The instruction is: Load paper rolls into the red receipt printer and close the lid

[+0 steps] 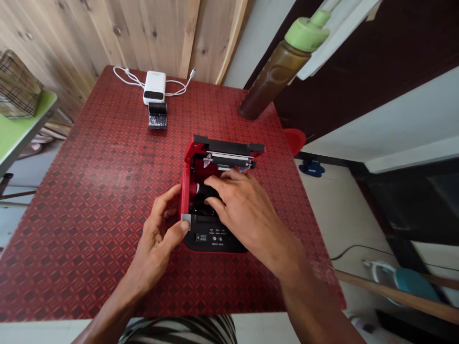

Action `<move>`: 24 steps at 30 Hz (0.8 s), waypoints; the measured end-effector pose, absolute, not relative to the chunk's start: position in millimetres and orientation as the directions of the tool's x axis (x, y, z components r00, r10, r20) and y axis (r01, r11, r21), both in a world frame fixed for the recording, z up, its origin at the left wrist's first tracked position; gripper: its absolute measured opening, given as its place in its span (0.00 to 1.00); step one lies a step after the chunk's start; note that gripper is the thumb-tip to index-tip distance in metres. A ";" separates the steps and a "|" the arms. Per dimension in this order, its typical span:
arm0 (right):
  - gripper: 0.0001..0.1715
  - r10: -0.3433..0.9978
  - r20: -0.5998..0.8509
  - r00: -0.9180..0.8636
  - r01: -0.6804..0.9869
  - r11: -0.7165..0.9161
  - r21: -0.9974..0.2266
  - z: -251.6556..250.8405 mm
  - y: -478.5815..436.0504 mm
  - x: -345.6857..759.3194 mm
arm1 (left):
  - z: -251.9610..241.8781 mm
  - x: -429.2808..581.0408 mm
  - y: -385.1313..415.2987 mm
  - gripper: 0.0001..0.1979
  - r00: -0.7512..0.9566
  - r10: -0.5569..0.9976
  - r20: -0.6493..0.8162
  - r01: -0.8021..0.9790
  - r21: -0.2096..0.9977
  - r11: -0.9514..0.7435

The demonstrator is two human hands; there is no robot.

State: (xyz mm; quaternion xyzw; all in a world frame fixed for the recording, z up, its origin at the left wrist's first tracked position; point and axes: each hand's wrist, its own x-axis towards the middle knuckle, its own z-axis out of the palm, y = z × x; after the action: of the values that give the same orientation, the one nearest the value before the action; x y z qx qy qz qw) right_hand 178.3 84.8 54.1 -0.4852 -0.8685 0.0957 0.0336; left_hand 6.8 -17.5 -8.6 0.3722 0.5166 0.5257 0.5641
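Note:
A red and black label printer [186, 172] lies on the red patterned table [89, 191] with its lid flipped open toward the far side. My left hand [159, 239] steadies the printer's near left corner, thumb on a grey tab and fingers curled along the red side wall. My right hand [244, 205] reaches into the open bay from the right. Its fingers are bent down around a black roll-like part [206, 193] inside. Whether they truly grip that part is hidden by the fingers themselves.
At the table's far side sit a white power bank [154, 87] with a white cable [125, 76] and a small black device [158, 115]. A tall brown bottle with a green cap [278, 71] stands at the far right edge. A green-topped table [17, 129] stands to the left.

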 end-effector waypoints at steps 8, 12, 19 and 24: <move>0.07 0.826 -0.099 -0.556 0.829 0.540 -0.146 54.4 97.3 169.6 | -7.2 7.5 -15.7 0.31 -0.094 0.975 -0.199 -0.202 0.963 0.177; 0.16 0.827 -0.008 -0.562 0.801 0.541 -0.257 57.9 87.4 182.2 | -5.6 7.5 -14.6 0.30 -0.083 0.976 -0.203 -0.208 0.961 0.182; 0.14 0.705 0.120 -0.699 0.567 0.648 -0.509 65.5 70.3 218.2 | -6.2 7.2 -18.2 0.29 -0.085 0.976 -0.202 -0.205 0.962 0.181; 0.14 0.684 0.121 -0.720 0.543 0.663 -0.515 58.9 79.3 214.2 | -6.7 6.3 -17.5 0.29 -0.086 0.976 -0.198 -0.176 0.968 0.181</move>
State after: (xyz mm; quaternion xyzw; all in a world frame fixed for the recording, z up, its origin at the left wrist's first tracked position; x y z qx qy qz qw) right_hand 214.2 79.3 58.9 -0.3412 -0.8989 0.2278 0.1538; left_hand 6.3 -17.5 -6.7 0.3797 0.5270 0.5153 0.5592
